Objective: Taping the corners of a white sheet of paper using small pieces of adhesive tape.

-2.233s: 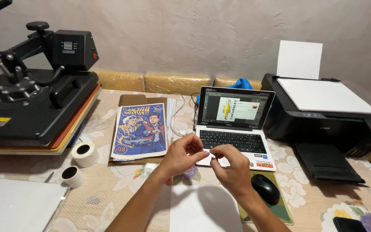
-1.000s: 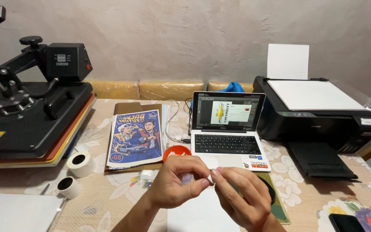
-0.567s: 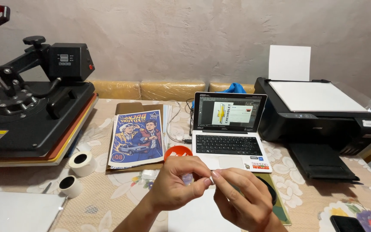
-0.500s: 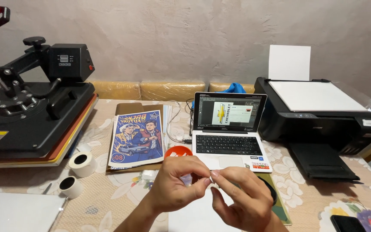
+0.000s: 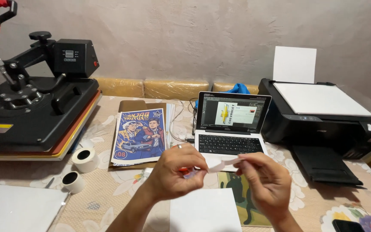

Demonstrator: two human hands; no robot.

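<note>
My left hand (image 5: 174, 172) and my right hand (image 5: 267, 180) are raised in front of me, close together above the table. Between their fingertips they pinch a short strip of white tape (image 5: 222, 164), stretched almost level. A small bit of a red-orange object (image 5: 183, 170) shows under the fingers of my left hand; most of it is hidden. A blank white sheet (image 5: 205, 210) lies on the table right below both hands, beside a mouse pad with a cat picture (image 5: 239, 193).
An open laptop (image 5: 230, 129) stands behind the hands. A black printer (image 5: 323, 116) is at the right, a black heat press (image 5: 31, 103) at the left. A colourful poster (image 5: 140, 135), two white tape rolls (image 5: 85, 160) (image 5: 73, 181), another white sheet (image 5: 18, 208) and a phone (image 5: 348, 225) also lie here.
Both hands have stayed together in front of the laptop and risen slightly. The tape strip now spans between them, and my left hand covers the red object that showed before.
</note>
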